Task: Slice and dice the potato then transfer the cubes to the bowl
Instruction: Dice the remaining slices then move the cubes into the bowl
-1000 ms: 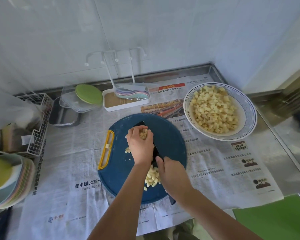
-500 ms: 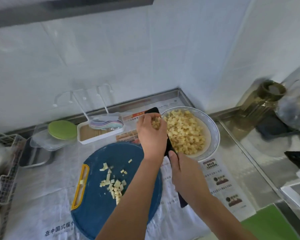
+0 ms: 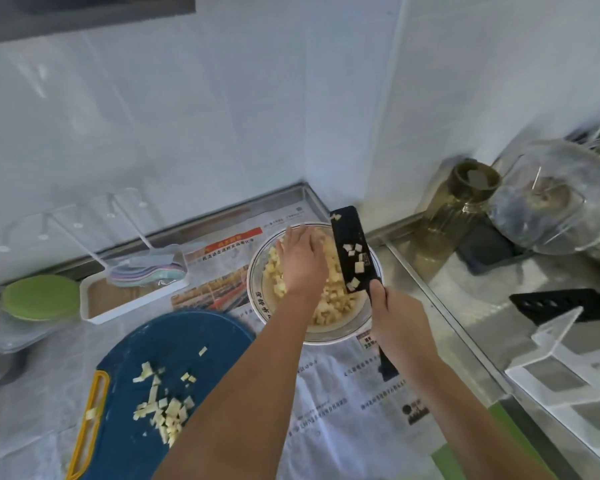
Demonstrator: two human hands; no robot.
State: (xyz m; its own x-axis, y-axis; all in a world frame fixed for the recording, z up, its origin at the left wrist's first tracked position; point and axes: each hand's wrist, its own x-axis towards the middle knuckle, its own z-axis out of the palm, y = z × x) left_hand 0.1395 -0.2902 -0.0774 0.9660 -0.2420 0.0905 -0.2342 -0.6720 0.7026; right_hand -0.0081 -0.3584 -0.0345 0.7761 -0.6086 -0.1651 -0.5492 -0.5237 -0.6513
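A white bowl with a blue rim (image 3: 257, 308) sits on newspaper near the back corner, heaped with pale potato cubes (image 3: 333, 299). My left hand (image 3: 302, 261) hovers over the bowl, palm down, fingers spread. My right hand (image 3: 394, 317) grips the handle of a black cleaver (image 3: 352, 244), whose blade tilts over the bowl's right side with a few cubes stuck to it. The blue round cutting board (image 3: 146, 341) with a yellow handle lies at lower left, and a scatter of potato cubes (image 3: 163, 407) remains on it.
A white tray with pastel plates (image 3: 136, 289) and a green lid (image 3: 40, 297) stand at the back left. To the right, on a steel counter, are a glass jar (image 3: 465, 199), a glass dome lid (image 3: 551, 199), a black rack (image 3: 561, 303) and a clear acrylic stand (image 3: 565, 368).
Both hands carried cubes on the cleaver from the board to the bowl. My left hand has opened over the bowl and the blade tilts above it. The view has swung right.
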